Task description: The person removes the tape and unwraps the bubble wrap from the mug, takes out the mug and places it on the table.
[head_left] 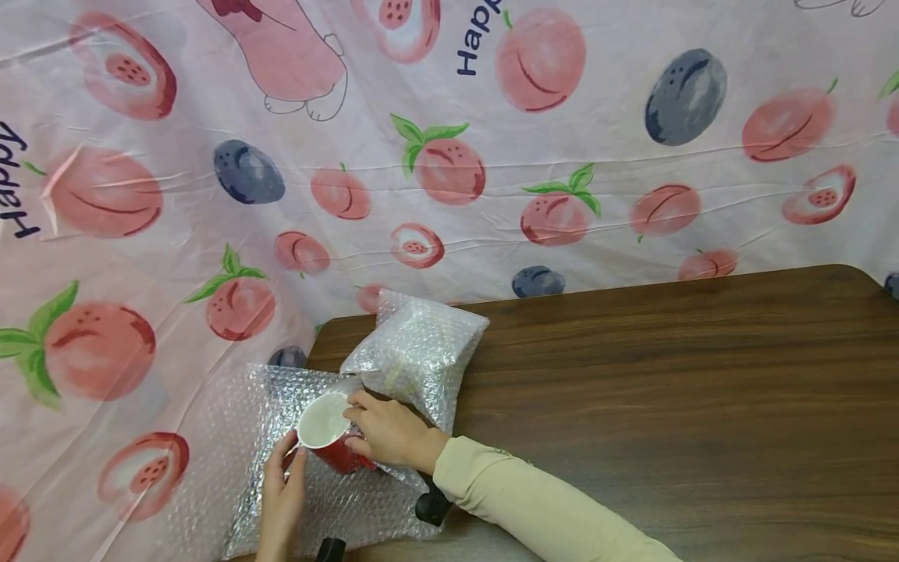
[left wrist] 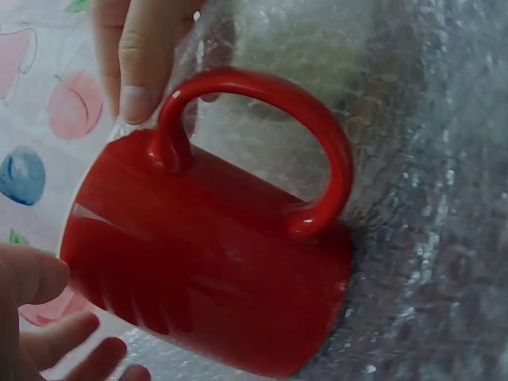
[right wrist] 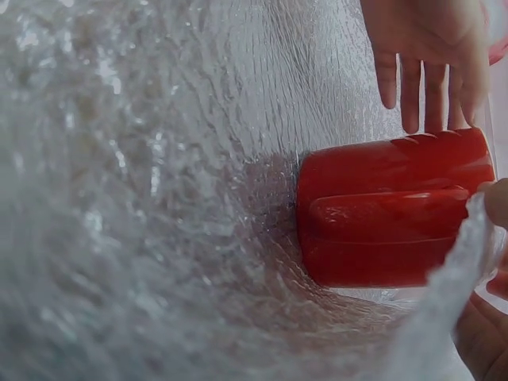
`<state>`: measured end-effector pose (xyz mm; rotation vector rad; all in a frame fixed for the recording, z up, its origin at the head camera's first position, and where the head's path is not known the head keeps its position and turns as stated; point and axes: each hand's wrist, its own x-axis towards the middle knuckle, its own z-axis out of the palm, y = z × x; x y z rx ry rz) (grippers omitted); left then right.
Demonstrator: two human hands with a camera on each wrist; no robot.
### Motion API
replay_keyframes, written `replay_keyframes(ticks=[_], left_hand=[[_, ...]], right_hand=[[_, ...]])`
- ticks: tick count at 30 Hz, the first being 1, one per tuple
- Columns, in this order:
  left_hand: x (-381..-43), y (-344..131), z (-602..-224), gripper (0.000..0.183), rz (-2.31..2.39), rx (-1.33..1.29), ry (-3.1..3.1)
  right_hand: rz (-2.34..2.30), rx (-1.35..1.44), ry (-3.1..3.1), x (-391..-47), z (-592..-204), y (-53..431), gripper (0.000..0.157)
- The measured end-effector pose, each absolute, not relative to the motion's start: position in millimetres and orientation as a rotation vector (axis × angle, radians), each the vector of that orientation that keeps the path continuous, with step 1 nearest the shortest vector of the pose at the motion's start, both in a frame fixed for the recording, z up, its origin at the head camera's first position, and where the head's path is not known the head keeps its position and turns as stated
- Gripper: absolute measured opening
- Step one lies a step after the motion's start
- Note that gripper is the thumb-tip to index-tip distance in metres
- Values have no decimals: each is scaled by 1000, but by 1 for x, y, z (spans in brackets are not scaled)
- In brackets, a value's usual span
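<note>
A red mug point(head_left: 339, 455) with a white inside stands on a sheet of bubble wrap point(head_left: 379, 507) at the table's left end. Its handle point(left wrist: 333, 159) points toward the right arm in the head view. My left hand point(head_left: 282, 484) is at the mug's left side, thumb at the rim and the other fingers extended loosely beside the wall, as the right wrist view shows. On the opposite side, my right hand point(head_left: 389, 431) pinches an edge of the bubble wrap up against the rim. In the right wrist view that lifted strip runs beside the mug to the fingertips.
Behind the mug lies another bubble-wrapped bundle point(head_left: 421, 343), its contents blurred by the wrap. The brown wooden table point(head_left: 653, 390) extends to the right. A fruit-printed cloth point(head_left: 463, 234) hangs along the back and left. Black wrist mounts point(head_left: 431, 507) sit near both wrists.
</note>
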<state>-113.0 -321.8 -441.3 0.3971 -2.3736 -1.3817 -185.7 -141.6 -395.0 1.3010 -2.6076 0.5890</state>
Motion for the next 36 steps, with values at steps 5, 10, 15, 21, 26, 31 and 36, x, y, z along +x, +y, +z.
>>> replay_keyframes(ticks=[5,10,15,21,26,31,36], left_hand=[[-123,-333,-463,50,-1414,430,-2352],[-133,-339,-471,63,-1523,393,-2295],[-126,-313,-437,54,-1573,403,-2313],[-121,-291,-422,45,-1463,453,-2252],[-124,-291,-431,40,-1403,423,-2159],[-123,-291,-431,39,-1423,374,-2131],[-123,-293,-427,39,-1420,386,-2134]], right_hand=[[582,1302,-2604,-185,-394,-143,40],[581,1306,-2611,-185,-394,-143,40],[590,1302,-2625,-185,-394,-145,40],[550,1291,-2621,-185,-391,-144,39],[511,1252,-2603,-183,-388,-145,35],[406,1146,-2559,-179,-389,-151,32],[349,1121,-2509,-177,-388,-156,31]])
